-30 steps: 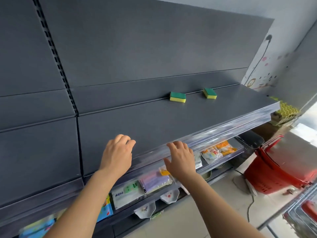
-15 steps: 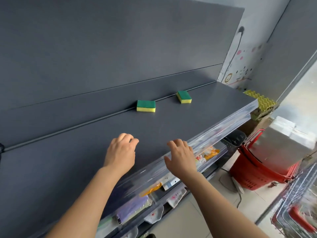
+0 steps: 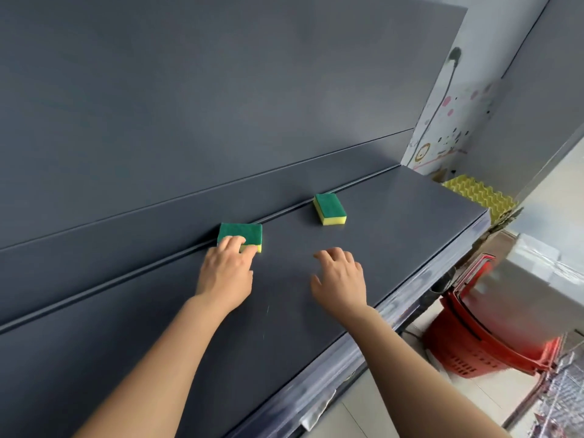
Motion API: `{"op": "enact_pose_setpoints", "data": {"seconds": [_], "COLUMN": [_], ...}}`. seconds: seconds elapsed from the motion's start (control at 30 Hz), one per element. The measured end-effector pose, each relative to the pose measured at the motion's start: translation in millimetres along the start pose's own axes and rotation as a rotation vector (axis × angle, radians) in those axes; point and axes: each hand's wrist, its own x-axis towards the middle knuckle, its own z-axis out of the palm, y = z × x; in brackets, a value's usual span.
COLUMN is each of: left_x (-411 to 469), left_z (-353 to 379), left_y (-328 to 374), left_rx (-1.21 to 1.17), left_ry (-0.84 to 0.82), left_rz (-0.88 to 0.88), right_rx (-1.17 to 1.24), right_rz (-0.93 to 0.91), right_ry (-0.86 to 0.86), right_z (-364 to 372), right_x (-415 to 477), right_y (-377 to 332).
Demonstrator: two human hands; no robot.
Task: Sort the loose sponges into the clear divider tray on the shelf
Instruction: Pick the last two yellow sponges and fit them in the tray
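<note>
Left hand: our left hand (image 3: 226, 273) is out on the left green-topped yellow foam sponge (image 3: 246, 231). The fingers (image 3: 234, 241) are curled over its near left corner and the thumb is against the yellow front edge, so we'd call that a grip.

Right hand: our right hand (image 3: 339, 279) hangs over bare shelf with the fingers spread and loosely bent. It's got nothing in it and is well short of the other sponge.

Left sponge: flat on the dark grey metal shelf (image 3: 395, 235), green side up, with its back edge against the ridge along the grey back panel (image 3: 221, 105).

Right sponge: the right green-topped yellow foam sponge (image 3: 329, 209) lies flat too. It's turned at an angle with its far end up by that same ridge, and nothing is touching it.

What changed: half a second ago both our hands were down at the front of the shelf by the clear plastic edge strip (image 3: 347, 358), both empty. Now both are way farther in and the left one has landed on its sponge. Neither sponge has shifted.

Off to the right: a red plastic shopping basket (image 3: 467, 352) sits on the floor, and a yellow egg-crate tray (image 3: 480, 194) sits past the shelf's end.
</note>
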Motion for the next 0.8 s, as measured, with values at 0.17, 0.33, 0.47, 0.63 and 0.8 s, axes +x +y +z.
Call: {"op": "enact_pose_setpoints", "data": {"seconds": [0.17,0.33,0.47,0.63,0.8], "left_x": [37.6,60.7,74.0,83.1,84.0], "left_z": [13.9,30.5,39.3,39.8,34.2], "left_y": [2.1,13.4,25.1,35.2,48.3], "left_rx": [0.033,0.043,0.044,0.036,-0.035], "left_ry": [-0.017,-0.021,-0.017,-0.009,0.093], "left_rz": [-0.09,-0.239,-0.363,-0.451,-0.457], "right_rx": [-0.006,-0.008,0.046,0.102,0.264], "right_rz": [0.029,0.01,-0.033,-0.072,-0.09], "right_ry": [-0.005,0.003,-0.034,-0.086,-0.02], "right_z": [6.0,11.3,17.4,26.7,26.6], "right_x": [50.3,98.9,133.1,159.0,170.3], "right_y": [27.7,53.1,67.4,74.7,75.2]}}
